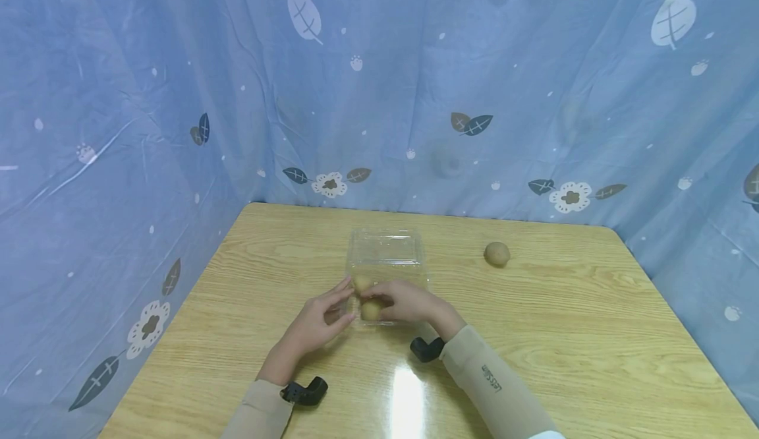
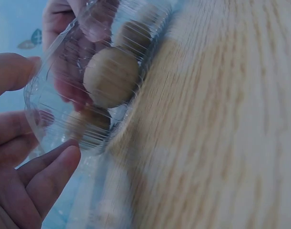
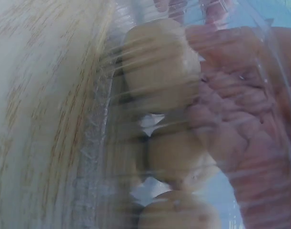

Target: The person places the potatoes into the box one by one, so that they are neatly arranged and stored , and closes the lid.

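Observation:
A clear plastic clamshell box [image 1: 385, 249] stands on the table with its lid raised at the back. Several tan, rounded potatoes [image 2: 111, 76] lie inside, seen through the ribbed wall. My right hand [image 1: 406, 300] reaches into the box, its thumb and fingers around a potato [image 1: 371, 310] at the near left. My left hand [image 1: 317, 320] is at the box's left side, fingers spread and fingertips against the wall and rim. In the right wrist view, the right palm [image 3: 240, 105] shows blurred through the plastic beside the potatoes [image 3: 159, 67].
One more potato [image 1: 497, 254] lies apart on the wooden table [image 1: 563, 333], to the right of the box. A blue curtain [image 1: 379, 96] with leaves and flowers hangs along the table's back and sides. Black wrist cameras [image 1: 305, 391] sit on both wrists.

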The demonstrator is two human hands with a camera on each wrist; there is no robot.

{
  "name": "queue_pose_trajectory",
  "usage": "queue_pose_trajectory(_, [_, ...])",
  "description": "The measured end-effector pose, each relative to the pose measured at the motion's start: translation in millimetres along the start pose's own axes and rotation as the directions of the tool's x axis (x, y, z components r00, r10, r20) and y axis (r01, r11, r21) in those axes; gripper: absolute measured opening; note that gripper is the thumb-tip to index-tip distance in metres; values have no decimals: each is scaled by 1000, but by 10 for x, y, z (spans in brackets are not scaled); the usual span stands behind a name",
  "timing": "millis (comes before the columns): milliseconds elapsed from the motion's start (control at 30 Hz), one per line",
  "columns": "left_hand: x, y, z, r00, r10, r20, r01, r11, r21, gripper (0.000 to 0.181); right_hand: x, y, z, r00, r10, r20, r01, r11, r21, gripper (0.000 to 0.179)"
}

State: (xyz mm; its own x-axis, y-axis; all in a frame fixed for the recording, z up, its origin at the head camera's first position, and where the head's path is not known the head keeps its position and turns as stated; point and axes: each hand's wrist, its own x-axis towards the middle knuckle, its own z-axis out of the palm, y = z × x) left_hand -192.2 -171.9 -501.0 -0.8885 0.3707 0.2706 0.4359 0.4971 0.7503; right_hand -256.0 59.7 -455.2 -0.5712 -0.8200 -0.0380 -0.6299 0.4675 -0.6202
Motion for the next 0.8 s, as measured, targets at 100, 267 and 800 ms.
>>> queue_pose_trajectory(100, [3,-3,1,1000,2,-1,-2,1000,2,55,-10,21,-7,1000,-22,-14,23,998,59,45])
queue_pose_trajectory(267, [2,4,-6,1000,-1,-5,1,1000,6,55,-32,40,-34,998,12,-68,1,983,181,44])
queue_pose_trajectory(800, [5,15,-10,1000,-6,-12,6,1000,6,55,-165,129,-192,965,79,-248,4,948,318,46])
